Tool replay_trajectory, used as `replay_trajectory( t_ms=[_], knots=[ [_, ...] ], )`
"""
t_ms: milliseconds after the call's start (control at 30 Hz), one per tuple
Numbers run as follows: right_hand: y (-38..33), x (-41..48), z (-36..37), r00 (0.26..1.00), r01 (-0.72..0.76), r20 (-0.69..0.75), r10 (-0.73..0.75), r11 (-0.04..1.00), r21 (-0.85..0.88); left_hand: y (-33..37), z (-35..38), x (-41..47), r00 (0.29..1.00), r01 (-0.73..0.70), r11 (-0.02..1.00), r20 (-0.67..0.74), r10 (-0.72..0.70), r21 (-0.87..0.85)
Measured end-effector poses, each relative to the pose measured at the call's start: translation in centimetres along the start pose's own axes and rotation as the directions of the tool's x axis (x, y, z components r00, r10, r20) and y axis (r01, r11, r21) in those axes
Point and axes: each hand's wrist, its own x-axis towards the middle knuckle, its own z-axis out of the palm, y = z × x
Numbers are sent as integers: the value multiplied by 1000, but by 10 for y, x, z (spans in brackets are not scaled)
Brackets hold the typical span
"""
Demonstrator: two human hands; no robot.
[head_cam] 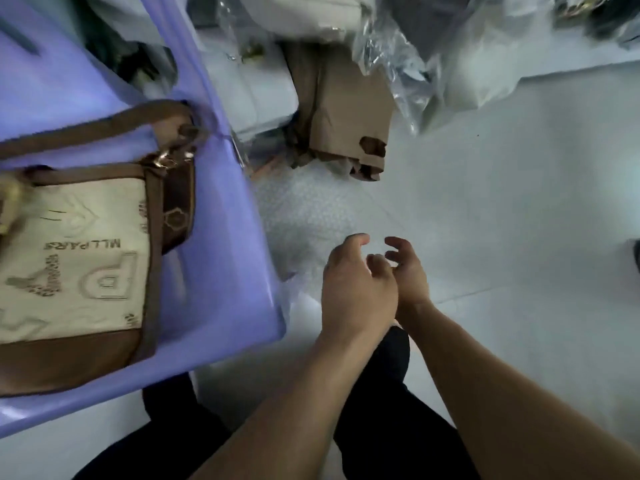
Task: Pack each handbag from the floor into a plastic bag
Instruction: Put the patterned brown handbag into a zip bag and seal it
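A cream and brown handbag (76,258) with printed letters lies flat on a purple surface (221,258) at the left, its brown strap (104,123) looped above it. My left hand (356,292) and my right hand (410,271) hover close together over the pale floor, right of the purple surface. Their fingers are loosely curled and I see nothing held in either. A thin, clear, textured plastic sheet or bag (304,216) seems to lie on the floor just beyond my fingertips; blur hides its edges.
A tan folded piece (346,112), cardboard or a bag, lies on the floor ahead. Crumpled clear plastic (398,64) sits to its right, and white bundles (263,88) to its left. My dark trouser legs (381,393) fill the bottom.
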Motion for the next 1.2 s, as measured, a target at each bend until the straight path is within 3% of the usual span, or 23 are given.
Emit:
replay_trajectory(
  t_ms=[200,300,367,467,600,633,700,767,867,967,1067,1200],
  knots=[
    [67,97,21,979,205,85,-187,911,-357,-79,67,63,958,227,974,-182,-224,-1],
    [85,134,37,927,374,256,-273,717,-588,-111,82,90,932,299,954,-209,-295,-16],
    [95,154,50,896,441,361,-260,626,-643,-128,91,103,900,376,923,-204,-384,-79],
    [103,169,75,905,406,391,-167,613,-678,-147,99,113,858,462,876,-183,-481,-137],
    [108,167,96,943,332,297,-151,489,-807,-162,100,116,855,469,877,-198,-480,-101],
    [109,164,96,941,338,292,-171,497,-799,-161,98,116,855,469,878,-199,-478,-92],
    [107,158,92,936,339,322,-142,611,-716,-153,91,116,853,483,870,-168,-493,-99],
    [101,149,84,947,274,309,-87,723,-634,-141,83,115,863,483,869,-113,-493,-102],
    [83,127,68,959,204,279,-52,811,-548,-115,72,109,882,446,882,-95,-462,-152],
    [55,101,37,987,94,154,-34,911,-401,-79,64,86,885,426,883,-114,-452,-198],
    [27,72,2,999,47,-7,-50,973,-227,-41,55,57,895,408,889,-101,-435,-208],
    [-14,26,-31,995,96,0,-96,995,-21,22,30,25,872,435,840,-82,-483,-323]
  ],
)
